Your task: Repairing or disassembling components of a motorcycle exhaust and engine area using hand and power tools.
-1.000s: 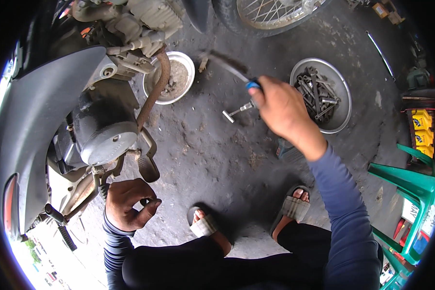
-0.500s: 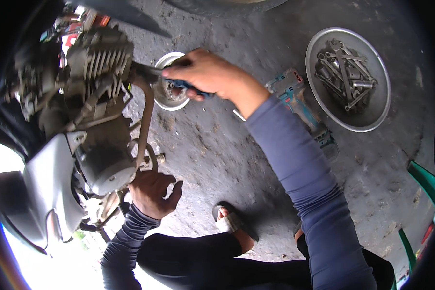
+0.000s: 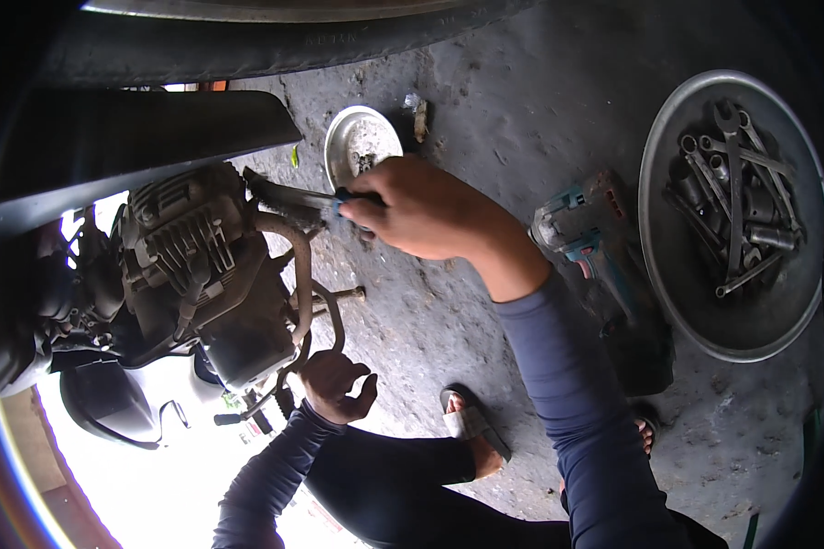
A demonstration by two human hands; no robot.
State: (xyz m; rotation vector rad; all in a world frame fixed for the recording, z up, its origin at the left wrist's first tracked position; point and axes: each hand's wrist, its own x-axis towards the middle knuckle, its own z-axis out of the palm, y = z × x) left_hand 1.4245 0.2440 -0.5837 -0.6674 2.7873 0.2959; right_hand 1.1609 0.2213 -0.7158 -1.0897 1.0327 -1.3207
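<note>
My right hand [image 3: 417, 206] grips a blue-handled brush with dark bristles [image 3: 284, 197], held by the front of a motorcycle engine [image 3: 174, 238] and its bent exhaust pipe [image 3: 302, 265]. My left hand [image 3: 334, 389] is curled at the lower frame bars below the engine, thumb and forefinger arched; what the other fingers hold is hidden. Just beyond the brush sits a small metal bowl [image 3: 348, 137] with grit and small parts. Right of my right forearm lies a teal cordless power tool [image 3: 572, 229].
A large metal basin [image 3: 668, 302] of wrenches and sockets stands at the right on the stained concrete floor [image 3: 522, 110]. A tyre [image 3: 247, 46] and dark fender [image 3: 137, 137] span the top left. My sandalled feet [image 3: 476, 430] are below.
My right hand, with the brush, has moved left to the engine, then slightly down. My view has turned and shifted, bringing the power tool and basin closer. My left hand stays by the lower engine.
</note>
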